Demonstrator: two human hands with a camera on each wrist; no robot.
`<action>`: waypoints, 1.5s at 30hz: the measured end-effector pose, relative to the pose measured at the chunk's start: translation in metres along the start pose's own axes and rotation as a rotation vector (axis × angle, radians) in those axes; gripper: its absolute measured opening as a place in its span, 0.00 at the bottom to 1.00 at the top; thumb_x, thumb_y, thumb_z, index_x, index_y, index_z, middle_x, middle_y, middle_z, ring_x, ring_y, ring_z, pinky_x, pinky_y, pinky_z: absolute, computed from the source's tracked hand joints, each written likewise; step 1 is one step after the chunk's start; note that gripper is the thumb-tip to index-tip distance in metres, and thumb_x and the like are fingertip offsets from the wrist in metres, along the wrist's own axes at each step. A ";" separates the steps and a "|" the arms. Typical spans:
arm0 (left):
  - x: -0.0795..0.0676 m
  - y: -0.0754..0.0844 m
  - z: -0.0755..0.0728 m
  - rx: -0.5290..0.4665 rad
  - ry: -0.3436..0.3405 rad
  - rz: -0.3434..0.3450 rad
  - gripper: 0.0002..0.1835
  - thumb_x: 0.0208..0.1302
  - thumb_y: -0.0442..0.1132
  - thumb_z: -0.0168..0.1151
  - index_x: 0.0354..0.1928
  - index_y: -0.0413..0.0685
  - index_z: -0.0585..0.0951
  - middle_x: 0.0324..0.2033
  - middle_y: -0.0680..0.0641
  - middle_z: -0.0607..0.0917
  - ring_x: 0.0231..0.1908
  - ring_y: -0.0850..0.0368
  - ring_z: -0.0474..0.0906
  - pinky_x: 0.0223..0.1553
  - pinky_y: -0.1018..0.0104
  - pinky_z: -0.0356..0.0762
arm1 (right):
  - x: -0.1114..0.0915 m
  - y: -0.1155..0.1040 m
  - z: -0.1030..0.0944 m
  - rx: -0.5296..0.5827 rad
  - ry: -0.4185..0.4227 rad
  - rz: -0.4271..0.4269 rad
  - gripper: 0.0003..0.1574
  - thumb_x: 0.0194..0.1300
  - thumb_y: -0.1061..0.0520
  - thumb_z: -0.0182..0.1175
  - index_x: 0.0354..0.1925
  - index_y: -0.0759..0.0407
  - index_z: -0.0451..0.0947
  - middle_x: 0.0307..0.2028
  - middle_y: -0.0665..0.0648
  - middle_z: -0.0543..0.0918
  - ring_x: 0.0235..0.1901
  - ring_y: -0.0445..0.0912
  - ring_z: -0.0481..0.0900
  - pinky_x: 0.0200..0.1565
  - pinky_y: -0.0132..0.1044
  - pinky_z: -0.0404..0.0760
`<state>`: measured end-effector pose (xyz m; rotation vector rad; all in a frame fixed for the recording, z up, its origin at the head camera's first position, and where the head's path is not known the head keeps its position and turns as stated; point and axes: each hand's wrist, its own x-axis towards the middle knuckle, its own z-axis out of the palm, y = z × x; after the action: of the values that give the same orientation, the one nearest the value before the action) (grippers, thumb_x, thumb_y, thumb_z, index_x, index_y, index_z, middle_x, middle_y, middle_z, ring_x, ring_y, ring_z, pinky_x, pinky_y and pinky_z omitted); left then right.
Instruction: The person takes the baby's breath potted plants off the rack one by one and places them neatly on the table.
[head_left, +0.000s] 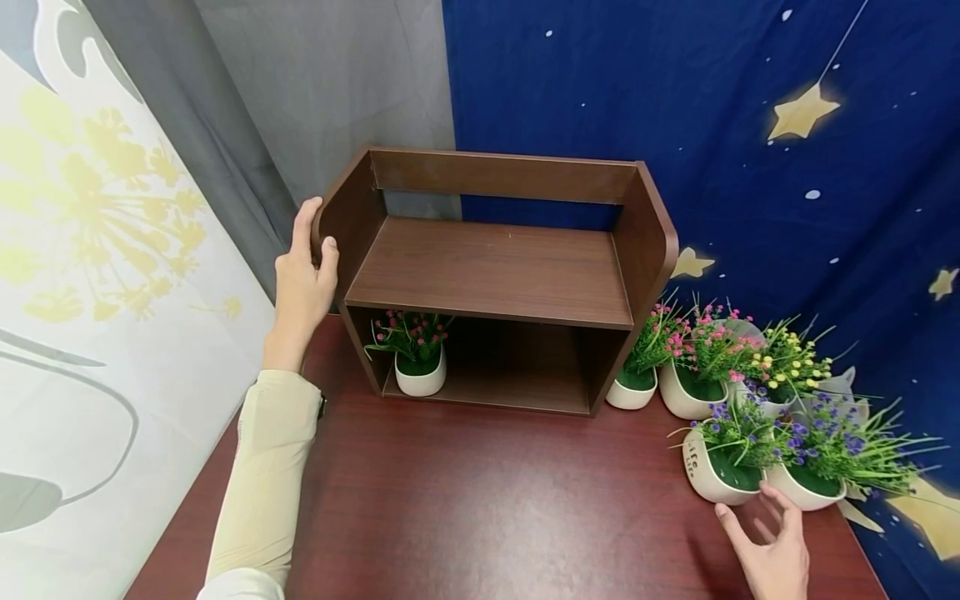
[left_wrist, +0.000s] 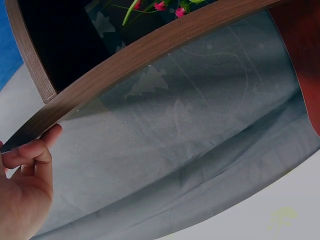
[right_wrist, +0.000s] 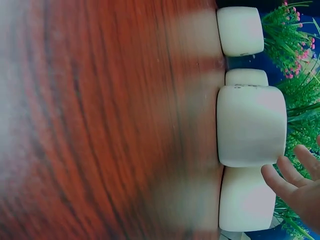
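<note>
A brown two-tier wooden shelf (head_left: 491, 267) stands on the table. My left hand (head_left: 303, 279) holds the front edge of its left side panel, with the thumb at the inner side; in the left wrist view the fingers bend at the panel edge (left_wrist: 115, 67). At the right, my right hand (head_left: 772, 550) is beside a white pot of purple flowers (head_left: 727, 471), its fingers spread and holding nothing. Right of that pot sits a second purple-flowered pot (head_left: 810, 487). In the right wrist view the fingers are close to the white pots (right_wrist: 252, 127); whether they touch is unclear.
One pink-flowered pot (head_left: 420, 375) sits at the lower tier's left. Two pink-flowered pots, including one (head_left: 693, 392), and a yellow-flowered pot (head_left: 787, 371) stand right of the shelf. Curtains (head_left: 600, 83) hang behind the dark red table (head_left: 480, 500).
</note>
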<state>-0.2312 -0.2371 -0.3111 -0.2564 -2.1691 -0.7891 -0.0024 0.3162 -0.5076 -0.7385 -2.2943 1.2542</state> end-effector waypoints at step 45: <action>0.001 -0.001 0.002 -0.034 0.012 0.002 0.25 0.68 0.42 0.44 0.67 0.63 0.61 0.17 0.41 0.71 0.11 0.47 0.62 0.18 0.56 0.60 | 0.005 0.046 0.041 0.040 -0.097 -0.312 0.44 0.47 0.58 0.73 0.62 0.51 0.66 0.56 0.48 0.72 0.58 0.33 0.65 0.40 0.14 0.66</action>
<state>-0.2337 -0.2367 -0.3115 -0.2701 -2.1451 -0.8248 -0.0189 0.3143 -0.5668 -0.2946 -2.3407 1.2059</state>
